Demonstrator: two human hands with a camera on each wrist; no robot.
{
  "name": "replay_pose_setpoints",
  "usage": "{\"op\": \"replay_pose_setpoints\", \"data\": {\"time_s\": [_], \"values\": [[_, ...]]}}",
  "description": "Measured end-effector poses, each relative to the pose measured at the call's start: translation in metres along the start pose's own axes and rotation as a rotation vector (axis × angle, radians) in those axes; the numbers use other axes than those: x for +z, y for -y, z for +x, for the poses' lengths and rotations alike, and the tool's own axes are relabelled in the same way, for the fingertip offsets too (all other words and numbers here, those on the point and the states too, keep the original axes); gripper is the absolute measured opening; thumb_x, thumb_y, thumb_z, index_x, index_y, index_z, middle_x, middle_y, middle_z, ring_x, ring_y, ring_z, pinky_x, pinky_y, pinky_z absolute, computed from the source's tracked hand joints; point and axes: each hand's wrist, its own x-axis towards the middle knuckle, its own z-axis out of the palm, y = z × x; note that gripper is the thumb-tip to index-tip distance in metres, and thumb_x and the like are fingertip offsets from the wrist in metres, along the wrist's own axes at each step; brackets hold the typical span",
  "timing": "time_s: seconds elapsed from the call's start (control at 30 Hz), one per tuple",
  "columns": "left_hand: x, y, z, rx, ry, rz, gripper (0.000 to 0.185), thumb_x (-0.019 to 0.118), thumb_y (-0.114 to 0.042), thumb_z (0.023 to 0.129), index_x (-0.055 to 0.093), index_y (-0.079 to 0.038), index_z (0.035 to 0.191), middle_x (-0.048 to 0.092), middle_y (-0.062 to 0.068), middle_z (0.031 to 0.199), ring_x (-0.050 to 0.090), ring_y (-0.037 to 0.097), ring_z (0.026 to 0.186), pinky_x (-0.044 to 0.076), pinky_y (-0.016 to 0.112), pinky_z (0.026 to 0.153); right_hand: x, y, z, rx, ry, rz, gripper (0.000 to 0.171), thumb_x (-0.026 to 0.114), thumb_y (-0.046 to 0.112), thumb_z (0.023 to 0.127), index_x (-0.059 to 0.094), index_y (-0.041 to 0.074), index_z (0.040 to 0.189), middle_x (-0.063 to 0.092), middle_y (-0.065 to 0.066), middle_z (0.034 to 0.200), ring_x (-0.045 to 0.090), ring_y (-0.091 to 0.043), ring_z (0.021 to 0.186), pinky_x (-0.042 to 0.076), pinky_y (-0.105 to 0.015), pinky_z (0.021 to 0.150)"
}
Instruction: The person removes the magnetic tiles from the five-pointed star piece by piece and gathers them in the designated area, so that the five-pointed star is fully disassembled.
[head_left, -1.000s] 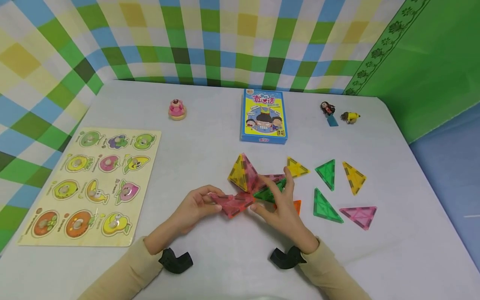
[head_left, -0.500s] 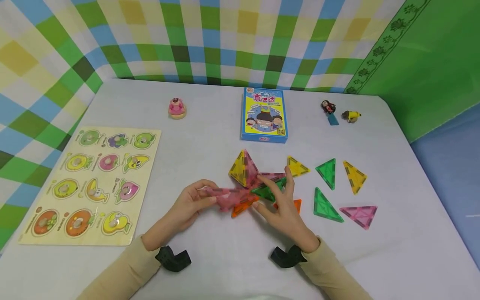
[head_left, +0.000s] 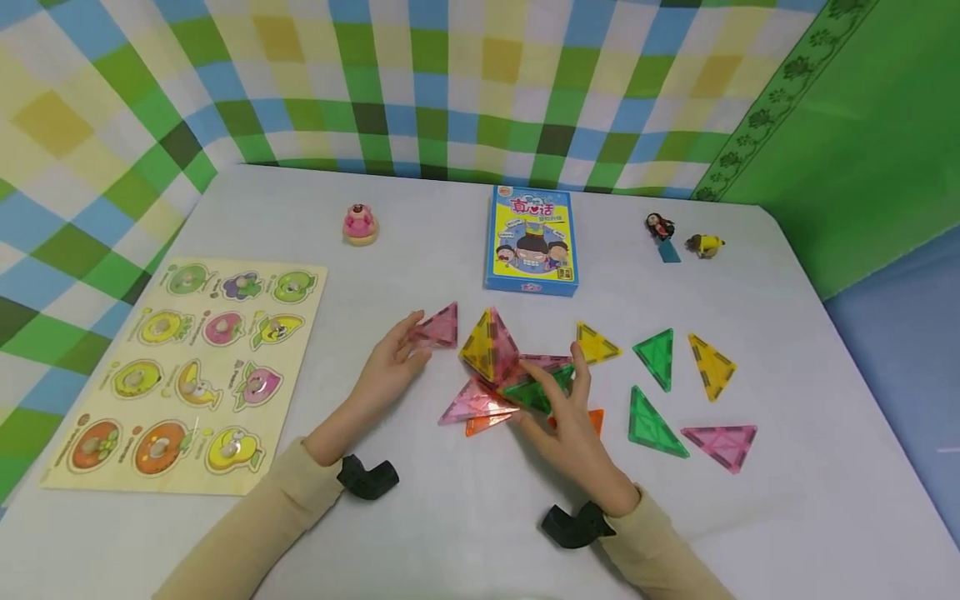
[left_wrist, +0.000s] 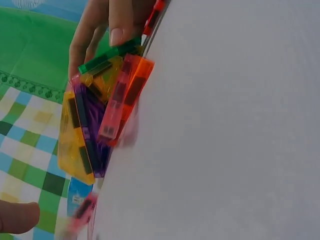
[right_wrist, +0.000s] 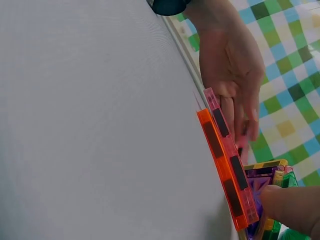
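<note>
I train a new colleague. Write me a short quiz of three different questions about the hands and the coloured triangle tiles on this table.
1. True or false: the left hand holds a pink triangle tile apart from the cluster of tiles.
2. Which thing lies at the far edge, straight behind the cluster? A) the fruit puzzle board B) the blue card box C) the pink cake toy
3. Fill in: the right hand rests its fingers on a ____ tile of the cluster.

Key: 1 true; 2 B; 3 green.
</note>
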Motion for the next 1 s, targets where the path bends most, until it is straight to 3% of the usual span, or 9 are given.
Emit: {"op": "replay_pose_setpoints", "data": {"time_s": [0.1,0.17,0.23,0.33,0.47,0.57,0.67,0.83,1.0], "values": [[-0.004,-0.001,-0.006,0.087,-0.02,0.208,0.067,0.058,-0.009,0.087,0.021,-0.004,0.143,0.011,0.019,0.148,0.015,0.031,0.134,0.017,0.046,0.104,0.0,-0.001,-0.001,0.002,0.002,-0.008,0.062,0.071,0.011,0.078,0.043,0.016,0.132,-0.013,-0.014,0.147,0.009,-0.043,0.129,0.037,-0.06,0.083],[-0.005,-0.002,-0.011,0.157,-0.051,0.33,0.07,0.064,-0.013,0.084,0.026,-0.003,0.141,0.015,0.021,0.146,0.016,0.033,0.133,0.016,0.051,0.103,-0.001,-0.001,-0.001,0.008,0.004,-0.009,0.062,0.071,0.01,0.077,0.043,0.016,0.133,-0.014,-0.013,0.147,0.01,-0.043,0.129,0.037,-0.06,0.083],[-0.003,-0.004,-0.017,0.223,-0.055,0.443,0.072,0.071,-0.019,0.078,0.033,-0.003,0.137,0.03,0.021,0.139,0.029,0.034,0.126,0.019,0.053,0.1,-0.001,-0.001,-0.001,0.012,0.007,-0.011,0.063,0.071,0.01,0.077,0.043,0.017,0.133,-0.014,-0.013,0.147,0.009,-0.042,0.13,0.036,-0.061,0.084],[0.005,-0.006,-0.027,0.271,0.037,0.588,0.074,0.079,-0.03,0.069,0.044,-0.006,0.13,0.049,0.012,0.109,0.044,0.025,0.101,0.025,0.047,0.087,-0.001,-0.001,0.0,0.008,0.012,-0.023,0.063,0.072,0.012,0.077,0.043,0.017,0.133,-0.014,-0.014,0.147,0.007,-0.044,0.13,0.032,-0.063,0.086],[0.017,-0.005,-0.036,0.264,0.183,0.753,0.07,0.079,-0.04,0.066,0.053,-0.01,0.124,0.044,-0.003,0.083,0.038,0.015,0.078,0.021,0.038,0.068,0.001,-0.001,0.001,0.004,0.011,-0.044,0.064,0.073,0.015,0.077,0.043,0.017,0.133,-0.013,-0.014,0.147,0.006,-0.045,0.13,0.033,-0.064,0.085],[0.023,0.0,-0.038,0.288,0.189,0.755,0.05,0.076,-0.032,0.071,0.062,-0.011,0.114,0.046,-0.006,0.08,0.038,0.013,0.076,0.02,0.036,0.066,0.001,0.0,0.002,0.025,0.016,-0.047,0.066,0.074,0.017,0.076,0.042,0.018,0.133,-0.014,-0.013,0.147,0.003,-0.042,0.131,0.035,-0.063,0.084],[0.025,0.002,-0.039,0.31,0.163,0.664,0.032,0.075,-0.02,0.074,0.067,-0.011,0.104,0.053,-0.008,0.078,0.041,0.011,0.074,0.022,0.035,0.066,0.002,0.001,0.003,0.052,0.038,-0.062,0.072,0.076,0.024,0.074,0.038,0.02,0.135,-0.015,-0.014,0.146,0.001,-0.041,0.131,0.039,-0.059,0.082],[0.027,-0.001,-0.043,0.27,0.167,0.561,0.03,0.074,-0.017,0.075,0.069,-0.009,0.103,0.055,-0.011,0.07,0.041,0.008,0.067,0.023,0.033,0.066,0.002,0.002,0.002,0.066,0.076,-0.106,0.088,0.081,0.035,0.065,0.032,0.021,0.138,-0.015,-0.019,0.145,0.0,-0.04,0.132,0.043,-0.054,0.08],[0.031,0.0,-0.048,0.252,0.108,0.552,0.033,0.075,-0.02,0.073,0.069,-0.006,0.103,0.057,-0.009,0.068,0.043,0.008,0.066,0.024,0.032,0.066,0.001,0.003,0.002,0.031,0.094,-0.142,0.091,0.079,0.038,0.066,0.029,0.019,0.14,-0.019,-0.017,0.145,-0.001,-0.039,0.132,0.041,-0.055,0.083]]}}
